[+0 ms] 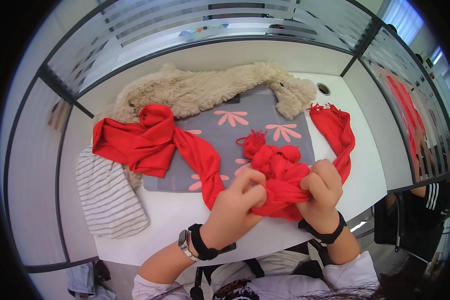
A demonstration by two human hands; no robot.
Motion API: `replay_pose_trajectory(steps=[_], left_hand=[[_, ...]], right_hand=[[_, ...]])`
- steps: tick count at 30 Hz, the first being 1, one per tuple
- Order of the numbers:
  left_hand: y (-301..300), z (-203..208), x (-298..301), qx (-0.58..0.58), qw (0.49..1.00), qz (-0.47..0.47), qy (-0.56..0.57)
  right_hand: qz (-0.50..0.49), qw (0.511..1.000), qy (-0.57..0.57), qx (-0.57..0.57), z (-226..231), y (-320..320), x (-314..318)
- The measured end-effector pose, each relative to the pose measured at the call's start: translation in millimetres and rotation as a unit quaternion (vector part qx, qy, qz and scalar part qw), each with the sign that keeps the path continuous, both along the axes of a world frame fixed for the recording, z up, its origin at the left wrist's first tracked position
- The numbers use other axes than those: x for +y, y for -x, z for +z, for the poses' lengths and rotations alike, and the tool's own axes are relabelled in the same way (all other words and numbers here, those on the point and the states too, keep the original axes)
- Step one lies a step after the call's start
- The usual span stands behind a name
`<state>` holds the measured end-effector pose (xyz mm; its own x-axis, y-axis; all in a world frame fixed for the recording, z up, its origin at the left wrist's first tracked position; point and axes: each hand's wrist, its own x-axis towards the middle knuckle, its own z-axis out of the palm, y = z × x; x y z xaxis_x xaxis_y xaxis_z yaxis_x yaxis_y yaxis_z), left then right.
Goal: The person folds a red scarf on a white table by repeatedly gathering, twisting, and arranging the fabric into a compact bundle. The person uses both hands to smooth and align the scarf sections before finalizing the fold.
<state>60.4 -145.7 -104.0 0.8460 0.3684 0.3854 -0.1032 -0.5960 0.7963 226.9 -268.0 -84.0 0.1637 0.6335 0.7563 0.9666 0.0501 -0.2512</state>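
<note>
A long red scarf (150,142) with fringed ends winds across the white desk (170,220), knotted at the left and bunched at the front centre. My left hand (237,202) and my right hand (322,192) both grip the bunched red cloth (280,175) just above the desk's front edge, pulling it between them. One fringed end sticks up behind the bunch; the other lies at the right near the desk's back corner. Each wrist wears a black band, and the left also has a watch.
A grey cloth with pink flower shapes (235,122) lies under the scarf. A beige fluffy garment (205,87) stretches along the back. A white striped cloth (105,192) lies at the left. Frosted partitions enclose the desk; another person sits at the right (425,195).
</note>
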Motion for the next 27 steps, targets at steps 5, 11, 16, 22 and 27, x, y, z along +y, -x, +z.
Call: replay_pose_trajectory(steps=[5,11,16,22,27], left_hand=[[1.8,4.8,-15.0,0.009,0.999,-0.015,0.048],[5.7,-0.7,-5.7,0.011,0.997,-0.034,0.073],[3.5,-2.4,5.2,0.037,0.978,-0.028,0.202],[-0.6,-7.9,11.7,0.040,0.950,-0.065,0.303],[-2.0,-2.5,11.0,0.061,0.940,-0.040,0.334]], right_hand=[[0.007,0.994,-0.109,0.020,3.6,3.1,7.8],[0.177,0.922,0.101,0.328,11.7,6.5,-3.2],[0.301,0.663,0.250,0.638,25.2,-19.6,-13.4],[0.257,0.662,0.443,0.547,32.1,-34.1,-14.5],[0.100,0.863,0.336,0.363,46.8,-32.8,-9.2]])
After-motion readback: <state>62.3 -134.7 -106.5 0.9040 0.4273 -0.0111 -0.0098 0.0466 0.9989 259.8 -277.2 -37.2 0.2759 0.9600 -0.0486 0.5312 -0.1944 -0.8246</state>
